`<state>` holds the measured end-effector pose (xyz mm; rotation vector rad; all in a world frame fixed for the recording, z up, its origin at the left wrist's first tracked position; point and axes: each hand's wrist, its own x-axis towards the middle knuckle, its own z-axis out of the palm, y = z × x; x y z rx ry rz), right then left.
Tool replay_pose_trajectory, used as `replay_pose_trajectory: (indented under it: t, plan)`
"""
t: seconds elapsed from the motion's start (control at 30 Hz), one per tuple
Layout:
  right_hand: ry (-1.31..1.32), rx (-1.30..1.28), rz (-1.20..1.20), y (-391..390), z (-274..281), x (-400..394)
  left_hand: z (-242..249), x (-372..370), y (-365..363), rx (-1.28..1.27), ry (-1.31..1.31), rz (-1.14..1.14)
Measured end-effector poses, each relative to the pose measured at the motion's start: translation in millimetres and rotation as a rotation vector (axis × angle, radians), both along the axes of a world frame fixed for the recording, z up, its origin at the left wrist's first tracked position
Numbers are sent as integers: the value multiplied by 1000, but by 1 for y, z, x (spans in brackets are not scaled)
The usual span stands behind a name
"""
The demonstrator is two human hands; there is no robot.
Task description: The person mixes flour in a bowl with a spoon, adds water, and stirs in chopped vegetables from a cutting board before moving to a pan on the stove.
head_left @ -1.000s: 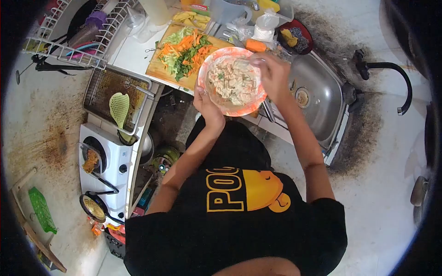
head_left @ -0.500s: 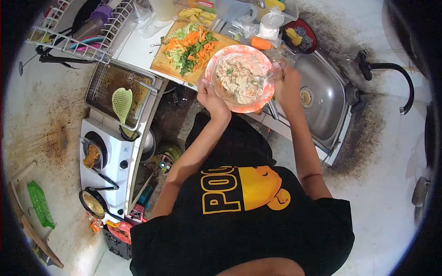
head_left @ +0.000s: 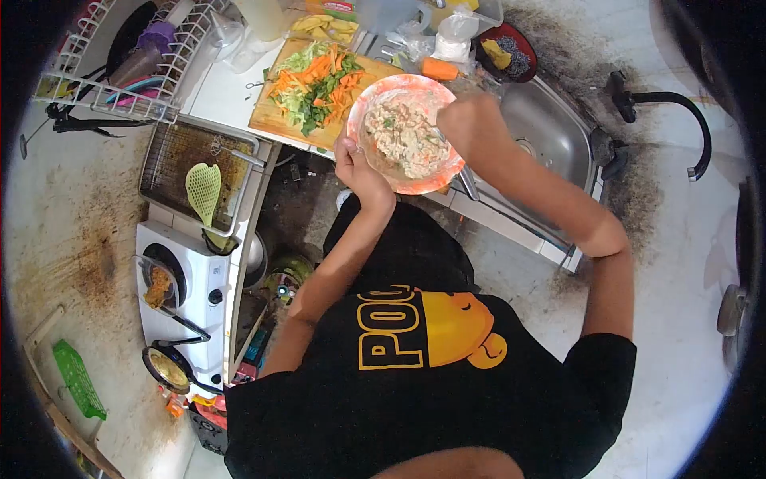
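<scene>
My left hand [head_left: 363, 174] is closed on the left rim of an orange-and-white bowl [head_left: 369, 97], tilting it slightly over the counter edge. A thick, pale batter [head_left: 405, 136] with bits of green and orange fills the bowl. Above the bowl's right side, my right hand [head_left: 472, 124] is closed around a metal spoon [head_left: 438, 130]; most of it is hidden by the hand and the batter. Behind the bowl lies a wooden cutting board [head_left: 267, 120] with shredded carrot, cabbage and chopped greens [head_left: 319, 84]. A dark handle [head_left: 468, 184] pokes out below the bowl.
To the right are a steel sink [head_left: 550, 136] and a black faucet [head_left: 678, 100]. A carrot piece [head_left: 440, 69] and a dark red bowl [head_left: 523, 68] sit behind. On the left stand a dish rack [head_left: 179, 80], a tray with a green slotted turner [head_left: 204, 191], and a stove [head_left: 199, 263] with pans.
My right hand has shifted left over the bowl, with its elbow swung outward and the wrist turned. The batter is gathered more to the bowl's middle. The whole view has shifted slightly.
</scene>
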<state>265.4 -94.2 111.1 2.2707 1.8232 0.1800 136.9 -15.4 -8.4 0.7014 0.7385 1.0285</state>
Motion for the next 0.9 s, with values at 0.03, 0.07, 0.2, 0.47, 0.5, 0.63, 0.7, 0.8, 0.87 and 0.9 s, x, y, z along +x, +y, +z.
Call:
replay_pose_trajectory:
  t: [0.03,0.07,0.2,0.47,0.5,0.63,0.7,0.8,0.87,0.9]
  plan:
    - [-41,-162,49,-1,3,0,-3,0,0,4,-7,2]
    - [-81,-324,97,-2,5,1,-5,0,0,9,-14,4]
    - [-132,-62,352,-15,-2,9,-7,0,1,33,10,11]
    - [316,-400,16,-19,6,-3,-8,2,0,8,-7,39]
    - [316,-400,18,-16,3,-4,-6,2,0,9,-7,40]
    - [653,-113,-109,-5,-29,12,-3,1,1,-112,-106,1]
    - [743,-2,-115,3,-37,28,-7,1,4,-126,-125,-9]
    - [814,-42,-101,10,-29,64,-10,4,6,-22,-42,13]
    - [746,-58,125,9,-29,90,-9,4,5,31,-16,31]
    - [747,-59,126,9,-20,89,-9,4,5,30,-14,33]
